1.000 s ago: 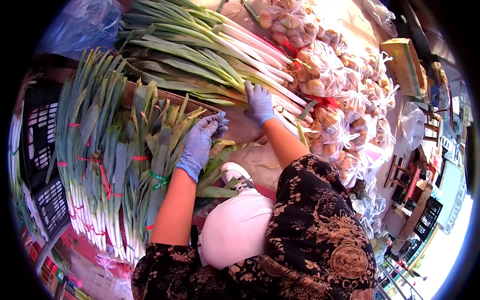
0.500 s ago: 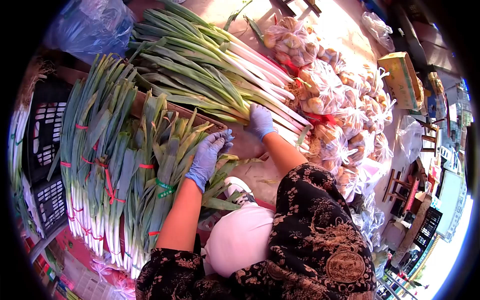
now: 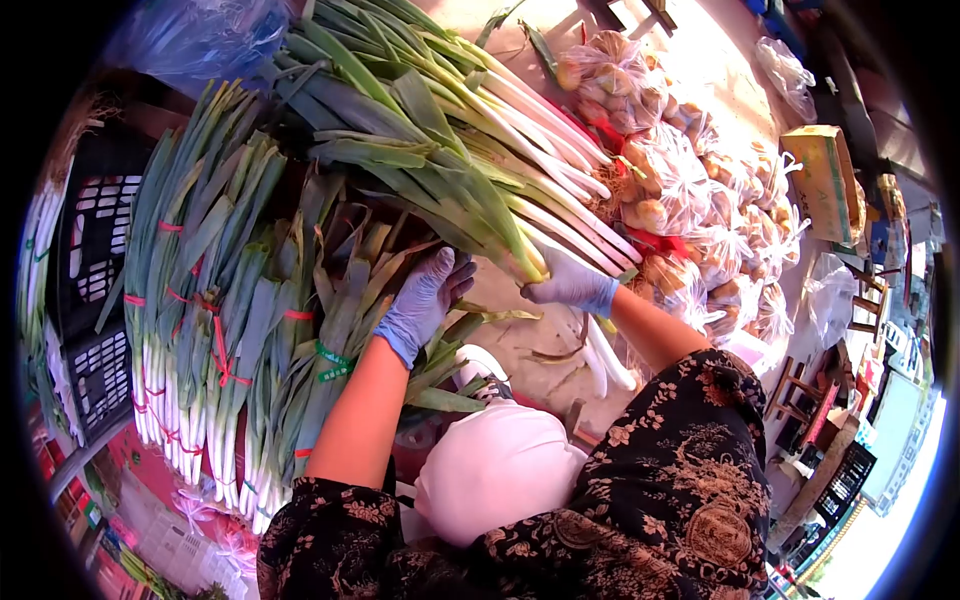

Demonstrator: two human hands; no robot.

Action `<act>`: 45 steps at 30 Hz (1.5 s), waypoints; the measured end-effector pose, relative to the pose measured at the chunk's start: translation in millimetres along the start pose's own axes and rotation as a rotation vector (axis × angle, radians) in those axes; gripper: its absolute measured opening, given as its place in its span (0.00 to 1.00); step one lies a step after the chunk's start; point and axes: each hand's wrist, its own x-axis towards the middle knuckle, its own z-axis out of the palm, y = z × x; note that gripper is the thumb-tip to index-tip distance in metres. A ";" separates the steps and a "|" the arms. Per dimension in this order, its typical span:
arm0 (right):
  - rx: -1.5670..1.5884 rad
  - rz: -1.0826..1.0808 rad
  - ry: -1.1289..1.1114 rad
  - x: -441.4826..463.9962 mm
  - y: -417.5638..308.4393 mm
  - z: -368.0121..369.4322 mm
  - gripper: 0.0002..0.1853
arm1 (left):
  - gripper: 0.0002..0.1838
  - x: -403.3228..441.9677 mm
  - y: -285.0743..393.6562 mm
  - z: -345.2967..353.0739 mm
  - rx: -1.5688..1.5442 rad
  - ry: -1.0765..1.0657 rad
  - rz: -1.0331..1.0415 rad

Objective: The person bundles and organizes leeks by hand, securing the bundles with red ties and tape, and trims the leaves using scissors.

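My right hand (image 3: 572,282), in a blue glove, is closed around leeks (image 3: 500,235) about where leaf meets stem. Their green leaves fan up and to the left, and white stem ends (image 3: 603,360) show below the hand. Also gloved, my left hand (image 3: 428,298) is loosely curled with its fingers apart; nothing shows in it. It is beside the leaf tips of the tied leek bundles (image 3: 215,300). Beyond the right hand lies a pile of loose leeks (image 3: 530,130), white ends pointing right.
Plastic bags of round, brownish produce (image 3: 670,180) lie to the right, near a cardboard box (image 3: 825,185). Black crates (image 3: 98,230) stand at the left. A blue-tinted plastic sheet (image 3: 200,40) is at upper left. My shoe (image 3: 480,368) rests on the floor below the hands.
My right hand has drawn leeks from the pile toward me, and their leaves are now raised over it. The left hand stays near the tied bundles. The view has shifted slightly.
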 end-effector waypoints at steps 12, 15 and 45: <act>0.129 0.092 -0.182 -68.3 -47.8 33.0 0.33 | 0.46 -18.9 38.7 22.3 -0.485 -0.335 0.306; 0.026 -0.003 -0.236 -45.0 -79.6 35.5 0.33 | 0.42 -39.4 66.2 13.3 -0.436 -0.337 0.456; 0.030 0.376 -0.469 15.4 -111.1 144.4 0.41 | 0.48 -213.3 43.2 -94.7 -0.264 0.091 1.004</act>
